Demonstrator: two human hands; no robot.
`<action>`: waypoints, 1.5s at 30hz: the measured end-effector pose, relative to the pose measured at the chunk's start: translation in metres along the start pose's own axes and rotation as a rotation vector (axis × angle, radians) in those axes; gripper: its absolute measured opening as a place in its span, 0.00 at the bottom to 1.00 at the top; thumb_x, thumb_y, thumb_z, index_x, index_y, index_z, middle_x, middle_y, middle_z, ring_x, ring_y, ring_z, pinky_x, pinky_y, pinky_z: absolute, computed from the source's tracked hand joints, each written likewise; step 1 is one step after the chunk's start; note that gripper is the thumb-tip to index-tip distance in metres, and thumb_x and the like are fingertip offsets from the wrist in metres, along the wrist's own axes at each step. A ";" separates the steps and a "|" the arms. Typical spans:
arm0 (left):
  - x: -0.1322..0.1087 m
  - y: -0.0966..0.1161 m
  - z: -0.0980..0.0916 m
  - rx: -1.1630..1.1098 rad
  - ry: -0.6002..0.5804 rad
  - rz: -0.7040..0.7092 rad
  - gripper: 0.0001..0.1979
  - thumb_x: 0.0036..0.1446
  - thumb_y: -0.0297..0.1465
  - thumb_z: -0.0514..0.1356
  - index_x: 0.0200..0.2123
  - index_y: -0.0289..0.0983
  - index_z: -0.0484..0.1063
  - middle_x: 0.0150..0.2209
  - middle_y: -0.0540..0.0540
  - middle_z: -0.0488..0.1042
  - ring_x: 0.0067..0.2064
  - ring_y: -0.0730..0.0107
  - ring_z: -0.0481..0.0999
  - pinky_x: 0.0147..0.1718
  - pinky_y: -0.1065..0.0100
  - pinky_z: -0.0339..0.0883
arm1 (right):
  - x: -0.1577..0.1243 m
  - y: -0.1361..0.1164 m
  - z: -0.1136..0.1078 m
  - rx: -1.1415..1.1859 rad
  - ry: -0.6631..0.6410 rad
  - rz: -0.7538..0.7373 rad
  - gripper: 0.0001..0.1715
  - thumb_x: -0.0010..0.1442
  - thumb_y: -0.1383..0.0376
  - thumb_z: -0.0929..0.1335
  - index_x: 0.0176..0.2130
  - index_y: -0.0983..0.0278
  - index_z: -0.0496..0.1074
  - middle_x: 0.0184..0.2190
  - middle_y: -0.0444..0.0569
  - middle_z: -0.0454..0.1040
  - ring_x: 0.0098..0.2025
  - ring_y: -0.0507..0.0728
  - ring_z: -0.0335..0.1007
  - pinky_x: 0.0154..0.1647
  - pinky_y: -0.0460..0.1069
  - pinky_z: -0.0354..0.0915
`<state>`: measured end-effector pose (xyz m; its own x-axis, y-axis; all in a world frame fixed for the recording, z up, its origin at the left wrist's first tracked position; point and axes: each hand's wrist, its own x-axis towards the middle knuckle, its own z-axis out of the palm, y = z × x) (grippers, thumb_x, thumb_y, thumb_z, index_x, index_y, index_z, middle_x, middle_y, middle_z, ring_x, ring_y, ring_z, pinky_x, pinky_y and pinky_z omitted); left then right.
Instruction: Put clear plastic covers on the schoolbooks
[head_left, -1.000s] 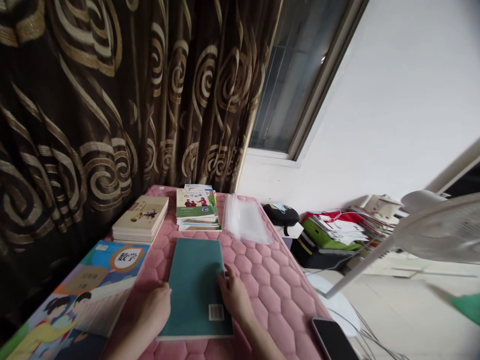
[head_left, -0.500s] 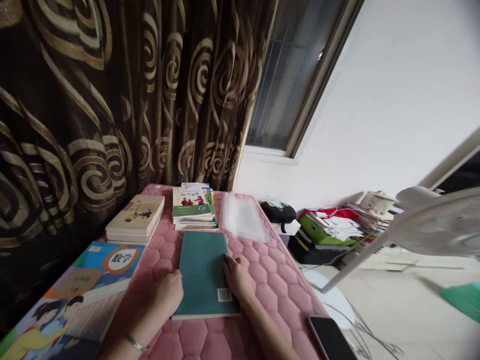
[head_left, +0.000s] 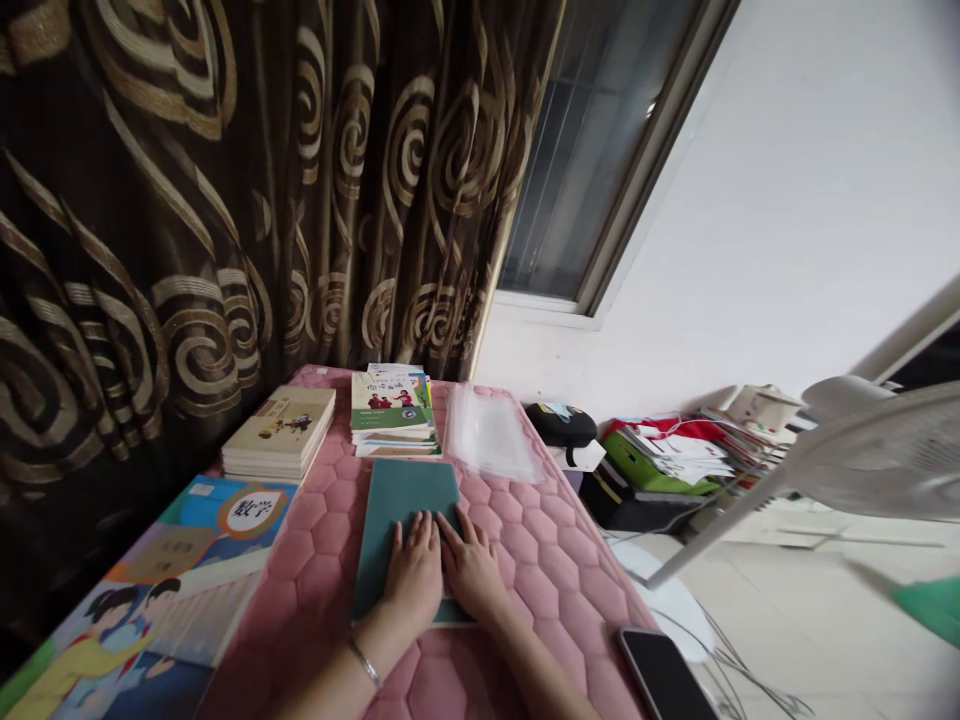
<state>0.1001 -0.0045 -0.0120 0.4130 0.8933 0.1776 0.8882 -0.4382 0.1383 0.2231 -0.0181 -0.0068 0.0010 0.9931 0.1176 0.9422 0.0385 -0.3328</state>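
Note:
A teal-covered book [head_left: 409, 490] lies flat and closed on the pink quilted mat [head_left: 559, 570] in front of me. My left hand [head_left: 415, 575] rests on the cover, palm down with its fingers stretched forward; a silver bracelet circles the wrist. Close beside it, my right hand [head_left: 472, 570] lies flat over the book's right side, fingers spread. The two hands nearly touch at the index fingers. Both cover much of the lower half of the book, including most of its barcode label.
To the left are a stack of beige books [head_left: 281, 435] and a large blue mathematics textbook [head_left: 187, 600]. Several booklets [head_left: 394, 405] and clear plastic sleeves [head_left: 495, 435] lie behind the teal book. A phone [head_left: 664, 675] sits at the right edge; a white fan [head_left: 862, 450] stands beyond.
My left hand has moved from the book's left edge onto its cover. My right hand has shifted inward from the right edge. Both have flattened out on the book.

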 end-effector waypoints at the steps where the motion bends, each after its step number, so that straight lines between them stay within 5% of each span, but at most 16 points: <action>1: -0.002 -0.001 0.003 -0.002 0.001 -0.021 0.28 0.60 0.22 0.45 0.65 0.32 0.58 0.66 0.37 0.58 0.67 0.55 0.57 0.64 0.47 0.52 | 0.000 0.000 0.000 -0.002 -0.003 -0.001 0.28 0.67 0.61 0.58 0.64 0.52 0.61 0.68 0.50 0.53 0.65 0.65 0.55 0.59 0.62 0.58; 8: -0.040 -0.048 -0.004 0.048 0.072 -0.091 0.29 0.63 0.35 0.48 0.65 0.30 0.56 0.68 0.37 0.52 0.68 0.53 0.55 0.64 0.49 0.52 | -0.001 -0.001 -0.008 -0.015 -0.024 0.005 0.28 0.68 0.60 0.56 0.65 0.53 0.58 0.69 0.50 0.51 0.66 0.64 0.53 0.61 0.62 0.58; 12: -0.048 -0.058 0.001 0.059 0.103 -0.095 0.29 0.63 0.35 0.47 0.65 0.31 0.57 0.68 0.37 0.52 0.68 0.53 0.56 0.64 0.49 0.54 | -0.006 -0.018 -0.009 -0.080 -0.001 0.005 0.29 0.67 0.64 0.58 0.66 0.60 0.59 0.70 0.52 0.47 0.70 0.67 0.43 0.66 0.64 0.49; 18: -0.046 -0.063 0.020 0.086 0.196 -0.069 0.28 0.61 0.29 0.47 0.65 0.32 0.59 0.67 0.38 0.56 0.67 0.55 0.57 0.63 0.49 0.54 | -0.026 -0.043 0.014 -0.004 -0.031 -0.251 0.30 0.70 0.58 0.55 0.67 0.63 0.55 0.69 0.50 0.46 0.71 0.63 0.38 0.69 0.63 0.44; 27: -0.045 -0.057 0.005 0.119 0.162 -0.079 0.28 0.62 0.35 0.47 0.63 0.30 0.61 0.66 0.36 0.58 0.66 0.53 0.60 0.63 0.46 0.53 | -0.032 0.003 -0.001 -0.027 -0.087 -0.149 0.32 0.70 0.57 0.53 0.68 0.69 0.51 0.69 0.53 0.43 0.71 0.63 0.37 0.69 0.63 0.45; 31: -0.024 -0.030 -0.003 0.111 0.076 -0.184 0.27 0.62 0.32 0.46 0.61 0.25 0.63 0.64 0.29 0.59 0.65 0.50 0.60 0.64 0.44 0.48 | -0.032 0.002 -0.001 -0.019 -0.118 -0.139 0.33 0.70 0.58 0.53 0.68 0.71 0.51 0.69 0.54 0.41 0.71 0.63 0.34 0.70 0.62 0.42; 35: 0.021 -0.017 0.002 0.020 0.011 -0.148 0.29 0.62 0.33 0.47 0.64 0.28 0.58 0.67 0.34 0.54 0.68 0.53 0.54 0.65 0.48 0.49 | -0.032 0.002 0.004 -0.010 -0.119 -0.147 0.33 0.70 0.58 0.53 0.68 0.69 0.50 0.69 0.52 0.41 0.71 0.62 0.34 0.70 0.61 0.42; 40: 0.073 -0.044 0.003 0.005 0.013 -0.108 0.29 0.63 0.34 0.45 0.66 0.28 0.55 0.68 0.38 0.51 0.69 0.57 0.52 0.66 0.49 0.46 | -0.032 0.007 0.009 -0.009 -0.119 -0.136 0.33 0.70 0.57 0.52 0.68 0.69 0.50 0.69 0.52 0.39 0.71 0.63 0.33 0.70 0.62 0.43; 45: 0.086 -0.071 0.004 0.031 0.053 -0.091 0.28 0.64 0.33 0.43 0.66 0.32 0.56 0.68 0.41 0.52 0.69 0.60 0.53 0.66 0.49 0.46 | -0.033 0.009 0.009 0.000 -0.110 -0.139 0.32 0.69 0.59 0.54 0.68 0.68 0.51 0.69 0.52 0.42 0.71 0.63 0.36 0.70 0.63 0.44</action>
<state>0.0730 0.1035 -0.0103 0.3195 0.9225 0.2167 0.9279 -0.3509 0.1257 0.2288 -0.0495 -0.0218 -0.1660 0.9843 0.0596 0.9308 0.1764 -0.3200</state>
